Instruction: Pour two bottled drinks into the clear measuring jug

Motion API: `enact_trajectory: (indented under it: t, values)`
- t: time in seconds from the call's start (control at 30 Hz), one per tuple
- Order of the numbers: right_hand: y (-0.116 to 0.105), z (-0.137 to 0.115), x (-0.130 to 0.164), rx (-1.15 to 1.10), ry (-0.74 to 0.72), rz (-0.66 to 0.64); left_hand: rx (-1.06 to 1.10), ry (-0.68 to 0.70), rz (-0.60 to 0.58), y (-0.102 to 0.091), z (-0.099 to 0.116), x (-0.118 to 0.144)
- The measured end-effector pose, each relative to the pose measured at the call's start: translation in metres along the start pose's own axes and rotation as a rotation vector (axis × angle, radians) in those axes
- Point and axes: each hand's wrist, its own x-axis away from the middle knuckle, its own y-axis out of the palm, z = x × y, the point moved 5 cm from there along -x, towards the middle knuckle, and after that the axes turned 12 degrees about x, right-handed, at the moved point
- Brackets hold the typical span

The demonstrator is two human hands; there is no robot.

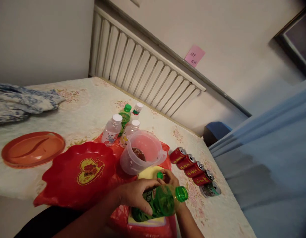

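Grasps a transparent green plastic bottle (165,201) in the left hand (135,195), with the forearm slanting up from the lower left. Lays the thumb against the bottle's near side and curls the fingers over the far side. Tips the bottle almost flat, with the uncapped mouth to the right. Crooks the right hand (171,178) behind the bottle, with the forearm rising from the lower right and the wrist partly hidden by the neck. Pinches a small round green plastic cap (160,175) between the right fingertips, clear of the mouth.

Keeps both hands low above a flat yellow packet (146,172) on a red plastic bag (118,215), at the near side of the counter (232,211). Just beyond the hands, shows a translucent plastic jug (130,162) with brown liquid inside. To the left, a scalloped red plastic tray (58,175); to the right, a row of red metal drink cans (191,162).
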Motion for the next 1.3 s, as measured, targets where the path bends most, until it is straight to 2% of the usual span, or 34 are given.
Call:
enact_trajectory:
  t: [0.07,0.2,0.33,0.47,0.63,0.83,1.0,1.3]
  values:
    - [-0.028,-0.013,0.001,0.046,-0.023,-0.012,0.021,-0.02,0.018,-0.001,-0.002,-0.001]
    - [-0.088,-0.058,0.007,0.275,-0.153,0.07,0.034,-0.072,0.064,-0.004,-0.01,-0.002]
    - [-0.112,-0.104,0.018,0.489,-0.369,-0.052,0.01,-0.087,0.096,-0.007,-0.015,-0.003]
    - [-0.118,-0.129,0.025,0.566,-0.502,-0.167,0.071,-0.063,0.068,-0.007,-0.016,-0.006]
    - [-0.12,-0.14,0.024,0.56,-0.52,-0.28,0.104,-0.044,0.045,-0.007,-0.016,-0.007]
    - [-0.122,-0.139,0.016,0.543,-0.366,-0.308,0.091,-0.051,0.067,-0.008,-0.019,-0.007]
    - [-0.117,-0.145,0.017,0.459,-0.457,-0.409,0.071,-0.058,0.079,-0.008,-0.017,-0.006]
    - [-0.116,-0.152,0.016,0.455,-0.571,-0.415,0.048,-0.053,0.092,-0.009,-0.016,-0.007]
